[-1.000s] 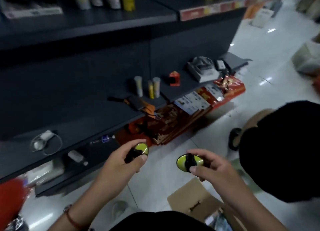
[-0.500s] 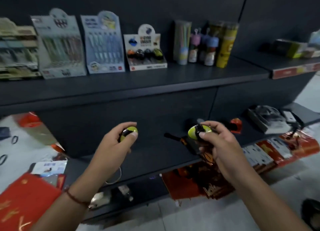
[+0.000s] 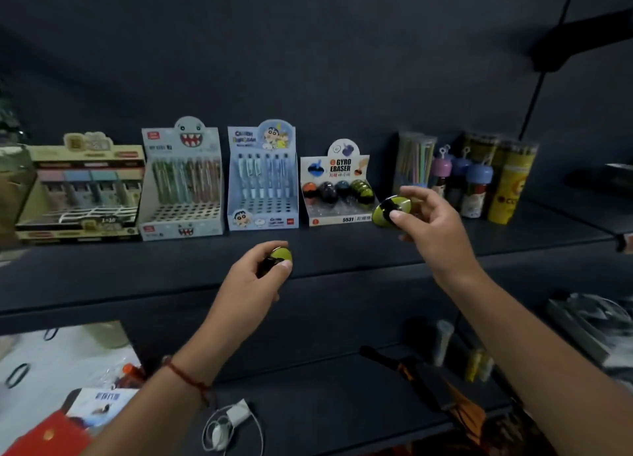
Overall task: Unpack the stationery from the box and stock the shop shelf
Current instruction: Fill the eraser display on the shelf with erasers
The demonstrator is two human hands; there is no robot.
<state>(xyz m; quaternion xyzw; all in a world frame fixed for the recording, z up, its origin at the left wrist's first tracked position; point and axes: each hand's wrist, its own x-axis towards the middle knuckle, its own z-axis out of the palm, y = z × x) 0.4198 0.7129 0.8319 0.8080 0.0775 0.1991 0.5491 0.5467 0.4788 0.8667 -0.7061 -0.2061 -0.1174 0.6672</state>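
My right hand (image 3: 433, 226) grips a yellow-green and black gyro eraser (image 3: 390, 207), raised just right of the "Gyro Eraser" display box (image 3: 337, 216) on the dark shelf (image 3: 205, 264). That box holds several round erasers in its back rows, orange, dark and yellow-green. My left hand (image 3: 255, 279) is lower, at the shelf's front edge, closed around a second yellow-green gyro eraser (image 3: 281, 255). The unpacking box is out of view.
Left of the eraser box stand two pen display boxes (image 3: 262, 181) and a pastel display box (image 3: 80, 195). Tubes and cans (image 3: 479, 178) stand to its right. The lower shelf carries a white cable (image 3: 226, 428), small tubes (image 3: 478, 366) and an orange-black tool (image 3: 407, 370).
The view has swung up from the floor to the shelf. Both hands have risen with their erasers; my right hand has moved up beside the eraser display box.
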